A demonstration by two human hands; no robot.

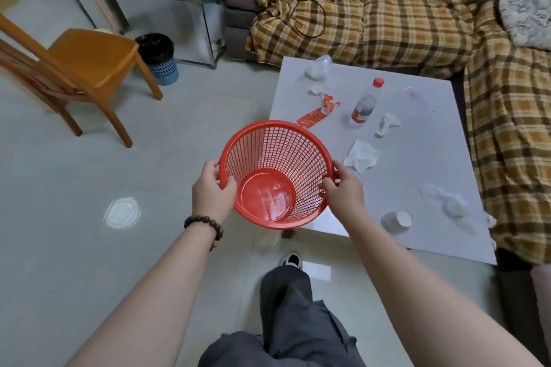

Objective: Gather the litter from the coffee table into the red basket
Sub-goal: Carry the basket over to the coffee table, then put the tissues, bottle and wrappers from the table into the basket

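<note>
While the red basket (275, 174) (empty, mesh-walled) hangs over the near-left corner of the table (417, 164), left hand (212, 188) and right hand (346, 188) each grip its rim; on the table: bottle (366, 104), red wrapper (317, 110), tissues (361, 155), paper cup (397, 221)

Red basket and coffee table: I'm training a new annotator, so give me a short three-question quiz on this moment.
1. True or false: the red basket already holds crumpled tissues.
2. Which hands grip the basket's rim? A) left hand only B) right hand only C) both
3. What colour is the cap of the plastic bottle lying on the coffee table?

Key:
1. False; its bottom is bare.
2. C; one hand on each side of the rim.
3. Red. The bottle lies between the red wrapper and a crumpled tissue; a paper cup lies nearer the table's front edge.
</note>
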